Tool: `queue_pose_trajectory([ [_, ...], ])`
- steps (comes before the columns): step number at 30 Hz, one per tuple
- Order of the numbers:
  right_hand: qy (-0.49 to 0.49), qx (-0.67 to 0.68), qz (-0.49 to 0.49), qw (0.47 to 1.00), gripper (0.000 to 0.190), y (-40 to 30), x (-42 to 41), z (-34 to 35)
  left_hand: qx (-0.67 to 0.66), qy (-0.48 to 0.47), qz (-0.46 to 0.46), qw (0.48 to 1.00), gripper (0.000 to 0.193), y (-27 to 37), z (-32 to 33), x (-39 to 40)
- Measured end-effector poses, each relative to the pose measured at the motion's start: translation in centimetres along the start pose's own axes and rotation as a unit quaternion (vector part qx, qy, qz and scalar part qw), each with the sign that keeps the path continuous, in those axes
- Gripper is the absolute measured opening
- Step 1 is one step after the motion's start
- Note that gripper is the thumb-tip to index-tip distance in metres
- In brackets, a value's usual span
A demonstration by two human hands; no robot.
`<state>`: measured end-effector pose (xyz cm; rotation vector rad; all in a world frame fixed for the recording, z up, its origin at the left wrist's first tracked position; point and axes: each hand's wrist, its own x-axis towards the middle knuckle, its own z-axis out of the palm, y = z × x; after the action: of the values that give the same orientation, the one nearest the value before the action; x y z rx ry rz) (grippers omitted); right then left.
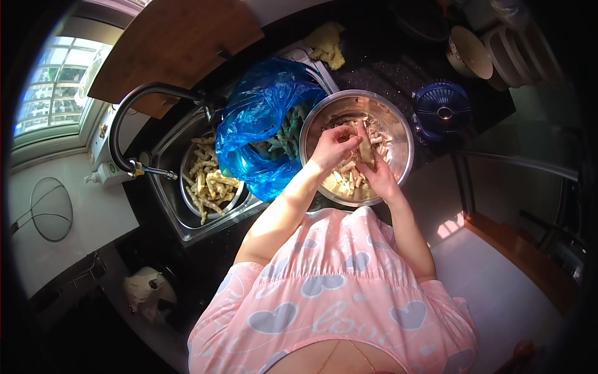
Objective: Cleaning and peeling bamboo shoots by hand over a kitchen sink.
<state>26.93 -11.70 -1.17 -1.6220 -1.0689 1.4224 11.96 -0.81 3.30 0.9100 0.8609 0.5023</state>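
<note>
A long pale-yellow piece, apparently a chicken foot, is held over a large stainless steel bowl. My left hand pinches near its upper part, with thumb and fingertips together. Around its lower end are the fingers of my right hand. Beneath both hands the bowl holds many pale strips and pinkish bits. Left of it, an open blue plastic bag contains more knobbly pieces, tinted by the plastic. Similar yellowish pieces, apparently chicken feet, fill a round metal bowl in the sink.
A black faucet arches over the steel sink. A yellow cloth lies beyond the bag. To the right are a dark blue fan, a patterned bowl and stacked dishes. A wire strainer rests at far left.
</note>
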Motion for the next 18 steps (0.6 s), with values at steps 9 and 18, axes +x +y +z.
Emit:
queue_pose_trajectory([
  [9, 0.021, 0.000, -0.038, 0.999, 0.056, -0.8, -0.1, 0.6, -0.059, 0.006, 0.016, 0.998, 0.022, -0.5, 0.3, -0.3],
  [18, -0.093, 0.371, 0.163, 0.909, 0.025, -4.6, -2.1, -0.3, 0.070, 0.059, -0.008, 0.996, 0.017, -0.5, -1.2, -0.2],
])
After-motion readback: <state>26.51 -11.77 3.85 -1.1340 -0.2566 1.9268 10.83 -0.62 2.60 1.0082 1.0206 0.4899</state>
